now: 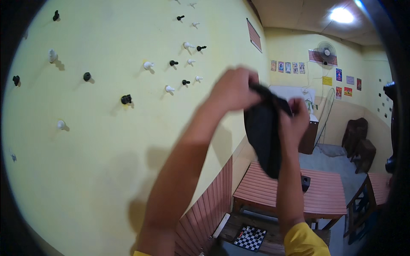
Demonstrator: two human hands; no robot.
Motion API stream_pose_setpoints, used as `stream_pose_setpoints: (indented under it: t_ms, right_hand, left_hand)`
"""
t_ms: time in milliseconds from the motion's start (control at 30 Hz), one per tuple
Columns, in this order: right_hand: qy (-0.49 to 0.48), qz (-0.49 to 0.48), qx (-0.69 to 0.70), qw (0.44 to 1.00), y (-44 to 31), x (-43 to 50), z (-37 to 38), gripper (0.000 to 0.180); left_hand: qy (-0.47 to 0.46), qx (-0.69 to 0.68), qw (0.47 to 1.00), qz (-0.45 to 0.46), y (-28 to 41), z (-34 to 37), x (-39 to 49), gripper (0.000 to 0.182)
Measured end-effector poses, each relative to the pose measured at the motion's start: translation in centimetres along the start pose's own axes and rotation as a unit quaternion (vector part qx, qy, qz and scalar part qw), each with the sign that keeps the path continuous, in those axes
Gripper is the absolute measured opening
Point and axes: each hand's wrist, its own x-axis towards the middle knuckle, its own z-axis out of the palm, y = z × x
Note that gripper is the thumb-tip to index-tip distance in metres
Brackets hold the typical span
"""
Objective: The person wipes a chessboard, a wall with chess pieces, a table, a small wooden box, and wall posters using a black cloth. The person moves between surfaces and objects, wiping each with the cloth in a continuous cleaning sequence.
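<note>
My left hand (231, 91) and my right hand (295, 123) are both raised ahead of me, blurred by motion. Between them hangs a black cloth item (261, 136), perhaps a cap or a pouch; its exact kind cannot be told. The left fingers pinch its upper edge, while those of the right grip its right side. Beside my left arm, black and white chess pieces stick out of the pale yellow wall (105, 172). Among them are a black knight (126, 99) and a white piece (148, 65).
A slatted wooden table (323, 195) stands below my hands, with a small black box (305, 183) on it. On a bench (275, 236) lies a chessboard (250, 237) with pieces. Stacked brown chairs (357, 134), a wall fan (326, 52) and posters (288, 67) are farther back.
</note>
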Motion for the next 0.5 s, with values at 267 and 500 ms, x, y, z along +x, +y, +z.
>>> stream_pose_setpoints:
  t_ms: [267,500]
  right_hand:
    - [0.170,-0.057,-0.222,0.959,-7.5,9.4,9.7,0.028]
    - [-0.019,0.267,0.495,0.827,-10.0,14.5,16.2,0.025]
  left_hand:
    - [-0.212,0.086,0.973,-0.026,3.0,-15.2,8.7,0.035]
    - [-0.289,0.148,0.939,-0.110,1.8,-19.7,11.1,0.065]
